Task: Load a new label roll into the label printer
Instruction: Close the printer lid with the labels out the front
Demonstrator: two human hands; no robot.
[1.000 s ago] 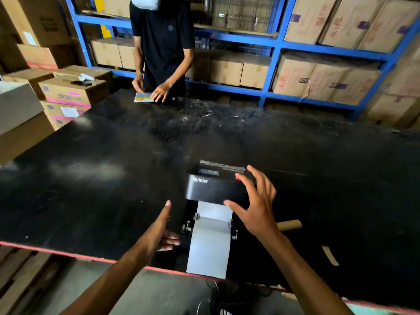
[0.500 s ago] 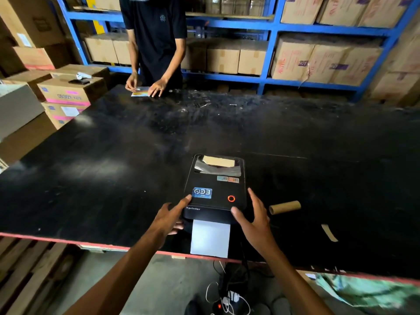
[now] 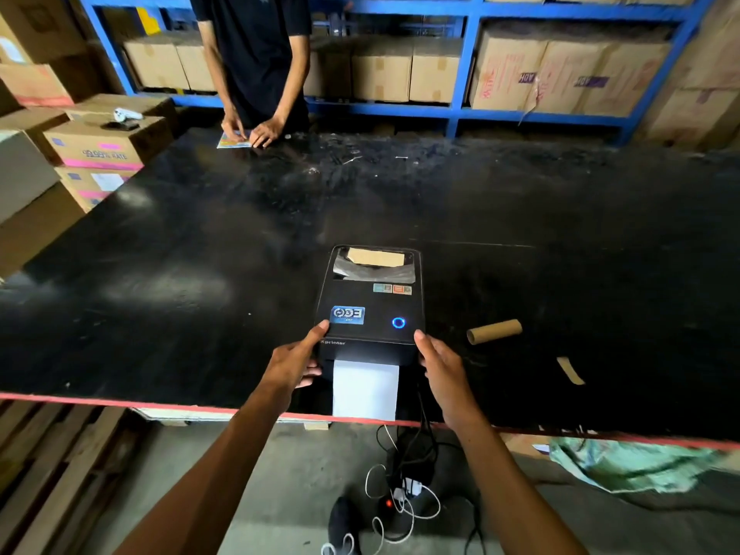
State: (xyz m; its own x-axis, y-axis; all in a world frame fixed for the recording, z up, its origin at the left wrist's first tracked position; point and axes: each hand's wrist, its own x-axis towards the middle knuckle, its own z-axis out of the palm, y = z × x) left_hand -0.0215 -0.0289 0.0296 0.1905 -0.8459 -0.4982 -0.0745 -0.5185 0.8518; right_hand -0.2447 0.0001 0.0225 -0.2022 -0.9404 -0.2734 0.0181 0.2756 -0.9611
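Printer (image 3: 370, 302) sits near the front edge of the black table (image 3: 180, 274), lid down, with a blue ring lit on its top. Your left hand (image 3: 294, 362) clasps its front left corner, thumb up on the lid and fingers curled against the side. Your right hand (image 3: 440, 368) rests at the front right corner, thumb tip touching the lid edge, fingers loosely spread down the side; you cannot tell from here how firmly it grips. White label paper (image 3: 365, 388) hangs out of the front slot between your hands and reaches the table's red edge. An empty cardboard core (image 3: 494, 331) lies on the table to the right, well apart from the printer. Cables (image 3: 400, 502) trail on the floor below.
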